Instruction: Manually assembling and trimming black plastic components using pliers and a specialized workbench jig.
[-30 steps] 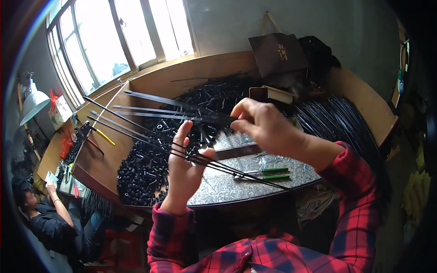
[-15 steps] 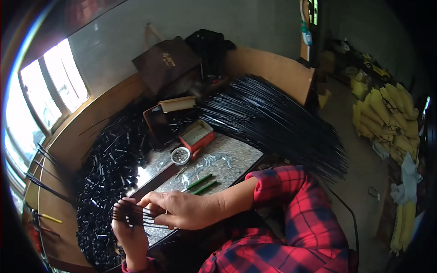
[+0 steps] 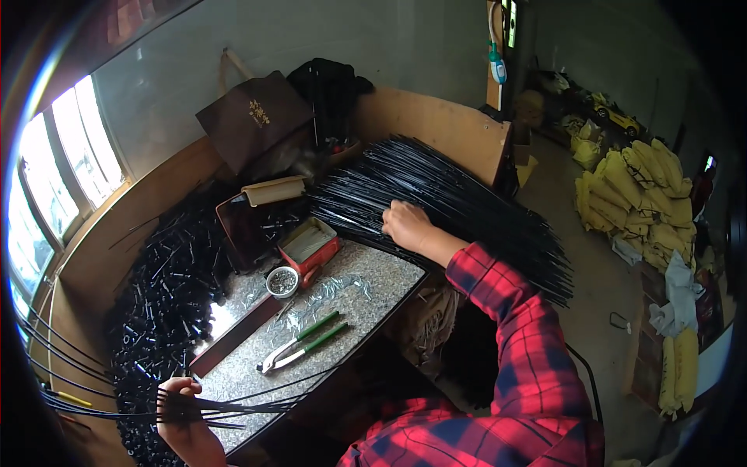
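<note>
At the lower left, my left hand [image 3: 184,420] is closed round several thin black rods [image 3: 257,405], which fan out to both sides of it. A big heap of the same long black rods [image 3: 459,206] lies at the back right of the table. My right hand [image 3: 410,227] rests on that heap with its fingers curled in; what they grip, if anything, is hidden. Between the two hands, pliers with green handles [image 3: 307,338] lie on the speckled stone tabletop [image 3: 373,292].
Small black tubular parts [image 3: 163,303] are piled at the left. A white cup of metal bits [image 3: 282,282] stands beside a red box [image 3: 311,243]. A dark bag [image 3: 253,117] leans behind. Yellow sacks [image 3: 634,202] are stacked on the floor to the right.
My right hand has left my left hand and moved up and right onto the rod heap. The pliers now show fully. My left hand still holds its rods, slightly lower.
</note>
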`<state>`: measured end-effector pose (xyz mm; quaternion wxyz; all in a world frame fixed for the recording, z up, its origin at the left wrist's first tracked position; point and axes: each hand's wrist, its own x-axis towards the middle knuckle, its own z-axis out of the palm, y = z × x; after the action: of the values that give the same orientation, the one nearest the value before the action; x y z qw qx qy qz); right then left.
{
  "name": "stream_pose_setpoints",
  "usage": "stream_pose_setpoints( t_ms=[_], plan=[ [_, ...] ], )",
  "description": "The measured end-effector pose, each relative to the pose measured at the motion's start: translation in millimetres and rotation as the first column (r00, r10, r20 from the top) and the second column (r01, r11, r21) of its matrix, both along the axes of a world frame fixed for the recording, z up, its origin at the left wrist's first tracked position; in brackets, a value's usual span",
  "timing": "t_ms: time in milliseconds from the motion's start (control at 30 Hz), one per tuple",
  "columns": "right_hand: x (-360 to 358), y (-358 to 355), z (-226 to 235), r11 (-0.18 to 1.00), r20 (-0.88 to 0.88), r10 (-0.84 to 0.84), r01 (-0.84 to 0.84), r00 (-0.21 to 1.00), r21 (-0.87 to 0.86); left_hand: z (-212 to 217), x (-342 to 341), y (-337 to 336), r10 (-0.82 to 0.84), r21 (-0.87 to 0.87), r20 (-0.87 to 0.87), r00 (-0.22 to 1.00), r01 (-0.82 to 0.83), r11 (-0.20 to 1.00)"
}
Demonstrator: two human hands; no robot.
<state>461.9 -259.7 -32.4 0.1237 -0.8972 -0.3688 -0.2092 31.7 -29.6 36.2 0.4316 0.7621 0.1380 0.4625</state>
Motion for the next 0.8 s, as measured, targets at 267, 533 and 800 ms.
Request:
stream_pose_setpoints(
  t_ms=[267, 533, 800],
  plan=[
    [2, -4, -34, 0.985, 0.055, 0.008, 0.001, 0.998, -0.17, 16, 0, -20, 0.005, -0.009, -0.094, 0.996, -0.006, 1.0],
    [10, -25, 10, 0.998, -0.237, -0.069, 0.068, 0.969, -0.013, 13, 1, -26, -0.035, 0.008, -0.085, 0.996, 0.036, 0.999],
    [-75, 15, 95, 0.747, 0.16, 0.342, -0.371, 0.926, 0.552, 6, 8, -29, -0.041, -0.048, -0.109, 0.993, 0.036, 0.998]
  ],
)
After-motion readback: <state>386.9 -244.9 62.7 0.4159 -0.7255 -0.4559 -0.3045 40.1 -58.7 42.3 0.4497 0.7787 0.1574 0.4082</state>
